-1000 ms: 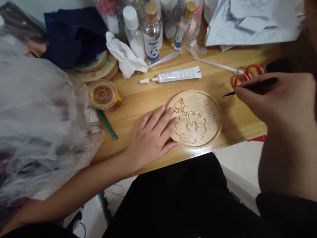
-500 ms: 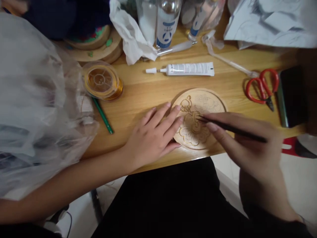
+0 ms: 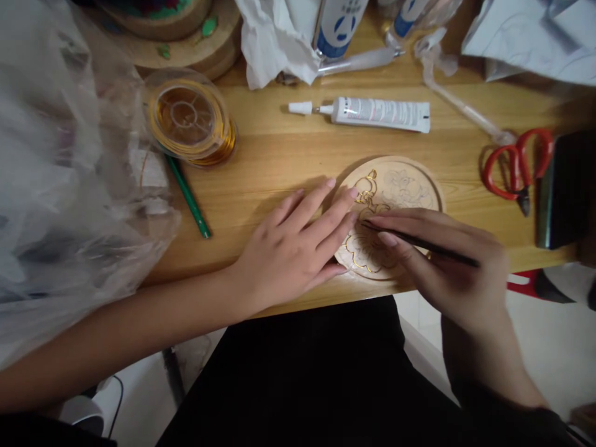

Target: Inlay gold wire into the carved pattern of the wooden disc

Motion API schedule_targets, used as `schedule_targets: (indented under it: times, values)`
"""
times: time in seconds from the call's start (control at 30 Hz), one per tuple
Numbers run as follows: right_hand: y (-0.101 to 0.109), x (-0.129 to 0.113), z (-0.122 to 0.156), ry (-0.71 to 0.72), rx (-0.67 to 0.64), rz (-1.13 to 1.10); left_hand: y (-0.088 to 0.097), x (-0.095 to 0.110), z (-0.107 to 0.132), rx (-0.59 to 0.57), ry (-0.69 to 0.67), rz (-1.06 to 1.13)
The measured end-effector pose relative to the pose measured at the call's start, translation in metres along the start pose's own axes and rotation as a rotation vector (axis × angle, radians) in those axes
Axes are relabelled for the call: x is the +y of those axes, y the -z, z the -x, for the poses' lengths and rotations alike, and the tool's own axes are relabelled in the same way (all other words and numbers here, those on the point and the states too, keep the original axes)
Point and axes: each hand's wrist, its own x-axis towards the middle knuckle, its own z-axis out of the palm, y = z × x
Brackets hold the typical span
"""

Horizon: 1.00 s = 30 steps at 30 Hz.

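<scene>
A round wooden plaque (image 3: 410, 186) with a raised rim lies near the table's front edge. Pencil lines cover its face, and gold wire (image 3: 357, 261) follows some of them at the left side. My left hand (image 3: 293, 248) lies flat, fingers spread, its fingertips on the plaque's left part. My right hand (image 3: 447, 261) pinches dark tweezers (image 3: 428, 242) between thumb and fingers. Their tips point left and down at the middle of the drawing. Whether the tips grip a piece of wire is too small to tell.
A spool of gold wire (image 3: 190, 118) stands left, beside a green pencil (image 3: 189, 195) and a plastic bag (image 3: 69, 167). A glue tube (image 3: 382, 113) lies behind the plaque. Red-handled snips (image 3: 516, 164) and a dark phone (image 3: 568, 192) lie right; bottles (image 3: 339, 28) stand at the back.
My view has shifted closer, so things at the back sit higher in the picture. The tweezers' tips have moved left across the plaque, nearer my left fingertips. My left hand stays on the plaque.
</scene>
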Motion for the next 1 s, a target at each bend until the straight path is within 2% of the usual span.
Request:
schedule_targets:
  times: [0.3, 0.47, 0.63, 0.87, 0.93, 1.0]
  values:
    - [0.009, 0.006, -0.008, 0.079, -0.074, 0.023, 0.0, 0.0, -0.001, 0.042, -0.01, -0.043]
    - [0.019, 0.014, -0.021, 0.293, -0.174, 0.014, 0.001, 0.0, -0.002, 0.044, -0.012, -0.075]
    - [0.031, 0.022, -0.032, 0.397, -0.337, 0.04, 0.002, 0.001, -0.001, 0.039, 0.0, -0.073]
    - [0.045, 0.03, -0.053, 0.596, -0.479, 0.145, 0.003, 0.0, -0.002, 0.041, 0.004, -0.048]
    - [0.043, 0.026, -0.059, 0.594, -0.541, 0.139, 0.003, 0.0, -0.002, 0.053, 0.005, -0.05]
    - [0.035, 0.02, -0.058, 0.489, -0.499, 0.101, 0.004, -0.001, -0.003, 0.053, 0.008, -0.051]
